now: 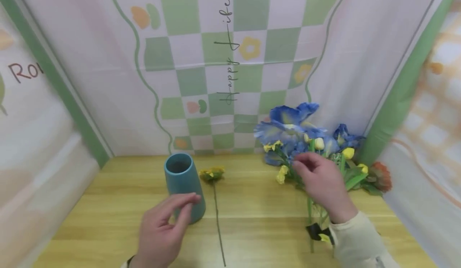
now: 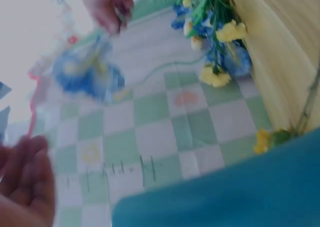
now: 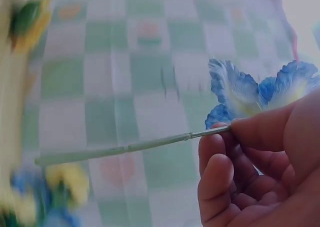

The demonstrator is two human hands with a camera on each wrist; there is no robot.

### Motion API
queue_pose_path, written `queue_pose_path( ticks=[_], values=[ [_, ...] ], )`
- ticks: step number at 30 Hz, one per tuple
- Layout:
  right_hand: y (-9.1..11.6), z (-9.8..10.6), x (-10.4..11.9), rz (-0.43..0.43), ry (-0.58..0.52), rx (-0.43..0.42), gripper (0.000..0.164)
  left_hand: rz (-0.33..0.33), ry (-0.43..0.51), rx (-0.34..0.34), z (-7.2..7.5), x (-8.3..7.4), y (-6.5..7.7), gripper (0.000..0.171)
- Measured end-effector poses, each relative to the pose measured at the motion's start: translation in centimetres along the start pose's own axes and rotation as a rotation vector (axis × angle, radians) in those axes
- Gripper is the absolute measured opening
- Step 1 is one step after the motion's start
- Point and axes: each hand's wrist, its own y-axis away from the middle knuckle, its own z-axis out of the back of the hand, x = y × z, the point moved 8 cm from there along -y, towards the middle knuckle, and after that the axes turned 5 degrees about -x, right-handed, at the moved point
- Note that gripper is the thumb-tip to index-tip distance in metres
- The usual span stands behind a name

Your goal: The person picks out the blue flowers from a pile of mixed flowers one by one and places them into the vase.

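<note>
Pinching the green stem (image 3: 125, 149) of a blue flower (image 3: 235, 87) between thumb and fingertips, the right hand (image 1: 325, 184) is holding it above the right side of the wooden tabletop (image 1: 259, 212). In the right wrist view the cut end of the stem is pointing left, while the petals are spreading out behind the hand. In the left wrist view the same bloom is looking blurred.

The left hand (image 1: 162, 228) is hovering in front of a teal vase (image 1: 185, 186), bending its fingers loosely, with the thumb tip lying close to the index finger. In the left wrist view these fingers are showing apart from the vase, which is standing upright on the left part of the tabletop.

Just to the right of the vase, a yellow flower (image 1: 212, 175) is lying with its long thin stalk (image 1: 217, 212) running towards the person. Near the right hand, a pile is resting on the tabletop: small yellow blooms (image 1: 282, 175), a white bud (image 1: 319, 143), a dark blue flower (image 1: 347, 136) and an orange-red flower (image 1: 382, 177) are crowding together. A black piece (image 1: 314, 232) is lying beside the pale sleeve (image 1: 360, 240). Behind everything, a green-and-white checked cloth (image 1: 252, 8) is hanging.
</note>
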Motion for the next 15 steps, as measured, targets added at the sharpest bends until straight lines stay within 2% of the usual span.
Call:
queue_pose_path(
  ticks=[3, 6, 10, 15],
  values=[
    [0.4, -2.3, 2.5, 0.013, -0.069, 0.035, 0.019, 0.133, -0.076, 0.170, -2.5, 0.7, -0.5, 0.023],
    [0.8, -4.5, 4.9, 0.026, -0.161, 0.072, 0.012, 0.327, -0.036, 0.265, -4.2, 2.1, -0.9, 0.018],
    [1.5, -6.7, 7.8, 0.059, -0.271, 0.131, 0.009, 0.501, 0.025, 0.298, -5.3, 3.5, -1.5, 0.024],
    [2.2, -8.3, 10.2, 0.102, -0.358, 0.180, 0.009, 0.579, 0.073, 0.313, -5.5, 4.3, -2.1, 0.027]
  ],
)
